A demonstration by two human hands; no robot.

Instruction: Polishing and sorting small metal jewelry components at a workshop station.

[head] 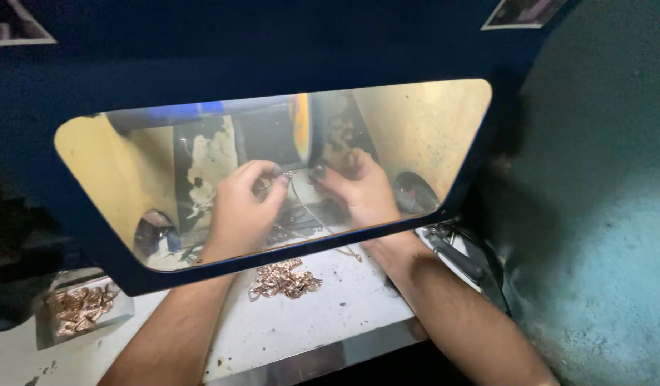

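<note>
Behind a clear window in a dark blue hood (273, 43), my left hand (240, 211) and my right hand (358, 189) pinch the two ends of a thin metal chain (295, 187). They hold it stretched just under a yellow and dark polishing wheel (303, 136). The rest of the chain hangs down toward the bench and trails out below the hood's edge. Both forearms reach in under the hood from the front.
A heap of copper-coloured chains (283, 280) lies on the white bench (330, 314) below the window. A small grey tray (83, 309) at the left holds more of them. A teal wall (601, 214) stands at the right. Dark metal parts (458, 254) lie by my right forearm.
</note>
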